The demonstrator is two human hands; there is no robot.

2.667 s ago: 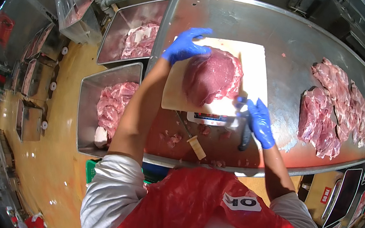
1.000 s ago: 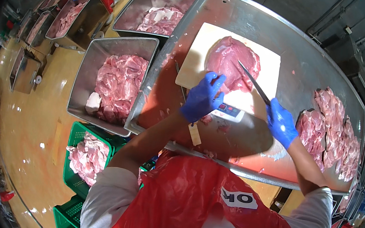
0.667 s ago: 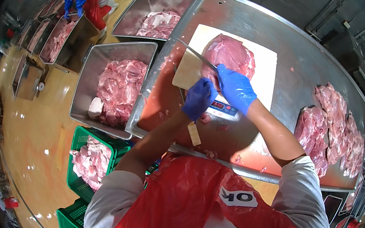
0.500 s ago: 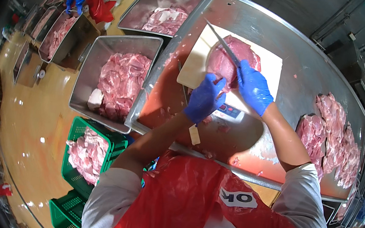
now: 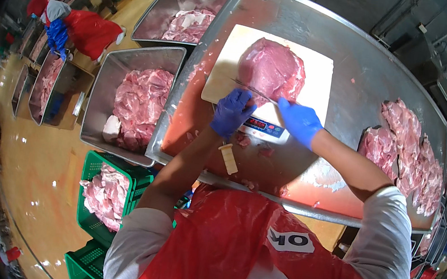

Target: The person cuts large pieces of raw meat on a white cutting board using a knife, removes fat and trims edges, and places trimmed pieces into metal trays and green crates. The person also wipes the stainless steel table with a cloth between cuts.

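A large piece of raw pink meat (image 5: 268,66) lies on a white cutting board (image 5: 320,76) on the steel table. My right hand (image 5: 300,122), in a blue glove, is closed round the handle of a knife. The knife's thin blade (image 5: 254,91) points left across the near end of the meat. My left hand (image 5: 233,110), also blue-gloved, pinches the meat's near edge, just below the blade. A digital scale (image 5: 264,129) shows at the board's near edge, between my hands. Beside my left wrist lies a second knife with a cream handle (image 5: 228,159).
More meat (image 5: 405,145) is piled at the table's (image 5: 346,117) right. Along its left side stand a steel tub (image 5: 138,52) of meat, another steel tub (image 5: 160,2) and a green crate (image 5: 95,164). A person in a red apron (image 5: 87,32) bends over tubs farther left.
The knife has come down from pointing up across the meat to lying nearly sideways at its near end. My right hand has lowered slightly. The person at far left has shifted.
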